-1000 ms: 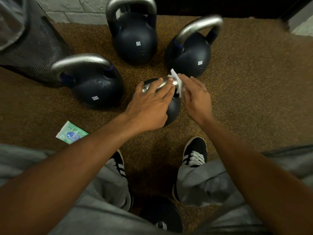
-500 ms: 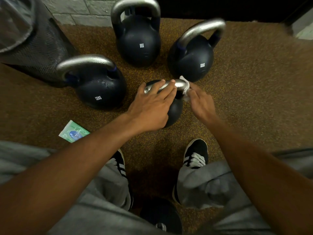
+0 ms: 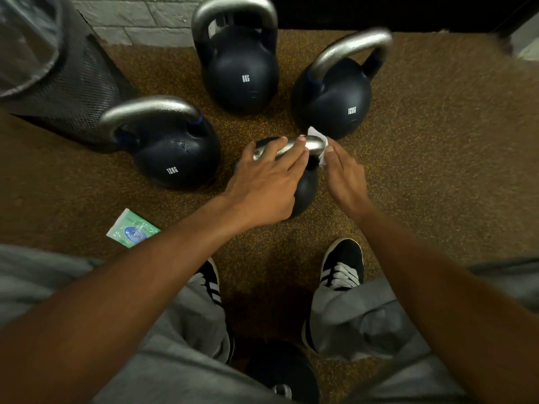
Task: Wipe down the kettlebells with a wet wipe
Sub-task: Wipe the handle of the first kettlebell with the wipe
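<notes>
Speckled floor (image 3: pixel 437 170) bears kettlebells (image 3: pixel 242 80) and bag-lined mesh bin (image 3: pixel 78 91).

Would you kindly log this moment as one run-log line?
left hand: rests on handle of small kettlebell | right hand: holds wet wipe against handle end | wipe packet: on floor

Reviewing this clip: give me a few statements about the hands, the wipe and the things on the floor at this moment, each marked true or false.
1. The right hand holds the wet wipe against the handle of the small kettlebell. True.
2. The left hand lies flat on the floor. False: it rests on the small kettlebell's handle.
3. A green wipe packet lies on the floor, left of the person's shoes. True.
4. The mesh bin stands at the far right. False: it stands at the upper left, behind a 12KG kettlebell.
</notes>
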A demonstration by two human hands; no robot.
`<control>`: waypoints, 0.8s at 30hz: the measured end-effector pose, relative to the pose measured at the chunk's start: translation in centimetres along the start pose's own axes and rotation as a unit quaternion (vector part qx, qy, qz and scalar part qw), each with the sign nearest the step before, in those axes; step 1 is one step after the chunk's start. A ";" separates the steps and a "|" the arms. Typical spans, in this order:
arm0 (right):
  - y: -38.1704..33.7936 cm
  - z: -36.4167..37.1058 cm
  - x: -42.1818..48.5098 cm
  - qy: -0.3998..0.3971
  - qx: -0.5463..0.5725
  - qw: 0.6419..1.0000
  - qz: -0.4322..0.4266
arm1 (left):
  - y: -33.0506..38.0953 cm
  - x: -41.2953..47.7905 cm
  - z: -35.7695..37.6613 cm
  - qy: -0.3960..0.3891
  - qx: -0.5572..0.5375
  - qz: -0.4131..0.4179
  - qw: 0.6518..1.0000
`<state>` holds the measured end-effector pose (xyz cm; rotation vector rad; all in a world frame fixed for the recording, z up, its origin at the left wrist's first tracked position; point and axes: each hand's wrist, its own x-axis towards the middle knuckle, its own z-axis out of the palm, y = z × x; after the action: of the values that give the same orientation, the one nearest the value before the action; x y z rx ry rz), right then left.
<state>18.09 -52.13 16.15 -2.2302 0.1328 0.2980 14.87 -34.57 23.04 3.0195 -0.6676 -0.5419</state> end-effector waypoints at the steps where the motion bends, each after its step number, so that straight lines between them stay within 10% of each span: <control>1: -0.2 0.1 -0.5 0.002 -0.004 1.000 0.016 | 0.0 0.1 0.0 0.002 0.000 0.001 1.000; 24: -1.1 0.9 -2.9 0.051 -0.042 0.995 -0.070 | -1.2 0.2 -0.7 0.042 -0.074 -0.009 0.996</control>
<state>15.32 -50.76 17.15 -2.3259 0.0184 0.1152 15.78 -33.63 23.54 2.8930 -0.5697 -0.4401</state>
